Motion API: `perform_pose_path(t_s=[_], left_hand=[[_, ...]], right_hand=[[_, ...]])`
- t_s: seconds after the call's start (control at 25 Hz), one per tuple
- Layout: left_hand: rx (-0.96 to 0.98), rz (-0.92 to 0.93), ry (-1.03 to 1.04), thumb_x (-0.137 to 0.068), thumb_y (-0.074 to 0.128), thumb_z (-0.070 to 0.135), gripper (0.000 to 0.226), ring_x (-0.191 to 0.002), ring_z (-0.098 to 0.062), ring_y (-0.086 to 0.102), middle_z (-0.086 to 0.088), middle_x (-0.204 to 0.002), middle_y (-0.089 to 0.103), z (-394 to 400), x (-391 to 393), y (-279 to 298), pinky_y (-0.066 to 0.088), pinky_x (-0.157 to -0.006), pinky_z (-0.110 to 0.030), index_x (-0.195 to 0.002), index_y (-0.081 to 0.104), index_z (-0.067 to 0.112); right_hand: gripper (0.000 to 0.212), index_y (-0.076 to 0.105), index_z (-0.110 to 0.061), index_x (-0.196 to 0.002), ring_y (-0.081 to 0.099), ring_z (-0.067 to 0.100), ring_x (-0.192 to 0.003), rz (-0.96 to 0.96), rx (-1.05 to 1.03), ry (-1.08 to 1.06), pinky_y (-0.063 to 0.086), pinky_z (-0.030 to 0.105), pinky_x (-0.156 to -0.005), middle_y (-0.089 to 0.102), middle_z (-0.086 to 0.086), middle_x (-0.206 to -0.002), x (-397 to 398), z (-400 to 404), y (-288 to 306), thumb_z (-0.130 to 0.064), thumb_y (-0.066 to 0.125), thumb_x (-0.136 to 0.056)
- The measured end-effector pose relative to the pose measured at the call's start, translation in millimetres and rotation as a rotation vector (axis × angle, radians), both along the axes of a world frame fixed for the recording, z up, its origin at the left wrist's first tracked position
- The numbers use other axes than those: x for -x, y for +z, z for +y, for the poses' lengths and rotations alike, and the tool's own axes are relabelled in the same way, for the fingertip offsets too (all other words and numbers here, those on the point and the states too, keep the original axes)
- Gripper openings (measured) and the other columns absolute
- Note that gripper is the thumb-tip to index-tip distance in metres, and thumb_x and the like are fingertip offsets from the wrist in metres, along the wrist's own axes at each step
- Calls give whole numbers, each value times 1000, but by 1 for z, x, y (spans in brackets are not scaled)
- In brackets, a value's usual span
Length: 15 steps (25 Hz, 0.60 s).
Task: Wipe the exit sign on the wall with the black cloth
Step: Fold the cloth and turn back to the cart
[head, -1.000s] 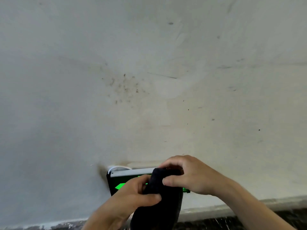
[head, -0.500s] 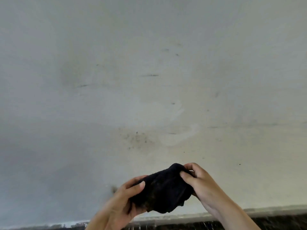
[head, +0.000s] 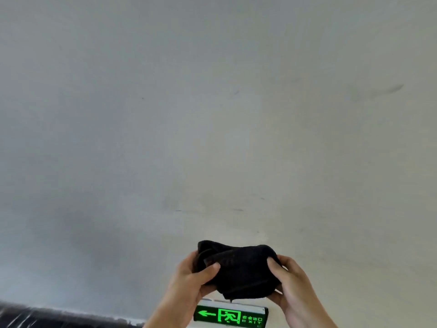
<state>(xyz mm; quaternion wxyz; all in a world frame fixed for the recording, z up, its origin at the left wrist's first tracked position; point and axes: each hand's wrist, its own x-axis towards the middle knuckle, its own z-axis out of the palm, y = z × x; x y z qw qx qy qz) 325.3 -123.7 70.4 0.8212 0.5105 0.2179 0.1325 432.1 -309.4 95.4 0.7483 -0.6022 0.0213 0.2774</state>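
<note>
Hands (head: 241,280) round black cloth (head: 236,271), above exit sign (head: 230,316)

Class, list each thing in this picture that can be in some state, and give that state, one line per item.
Black cloth: bunched up, held between both hands, off the sign.
Green lit exit sign: lit, mounted low on the wall, uncovered below the cloth.
Left hand: closed on the cloth's left side.
Right hand: closed on the cloth's right side.
Pale plaster wall: scuffed with faint marks.
</note>
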Motion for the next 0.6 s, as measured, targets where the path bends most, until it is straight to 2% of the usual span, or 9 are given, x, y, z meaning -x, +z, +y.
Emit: perform_pose_path(t_s=[0.12, 0.36, 0.6], left_hand=[[-16, 19, 154, -92, 62, -9, 19, -88, -35, 76, -21, -98, 77, 0, 25, 28, 62, -63, -35, -109, 68, -5], [28, 65, 389, -94, 68, 10, 16, -88, -29, 77, -14, -98, 79, 22, 106, 44, 62, -66, -37, -109, 71, 7], [133, 36, 577, -95, 61, -6, 20, -94, -33, 76, -18, -102, 78, 69, 208, 44, 64, -69, -39, -112, 66, 2]], right_hand=[[12, 61, -5, -101, 65, 28, -81, -35, 0, 84, 53, 29, -46, 69, 17, -94, 16, 10, 28, -12, 62, -91], [17, 61, -6, -104, 68, 27, -86, -58, -9, 279, 55, 30, -52, 69, 15, -97, 65, 62, 36, -15, 64, -89], [31, 61, -12, -109, 71, 24, -89, -79, -22, 533, 57, 30, -60, 72, 11, -103, 134, 153, 31, -9, 73, -80]])
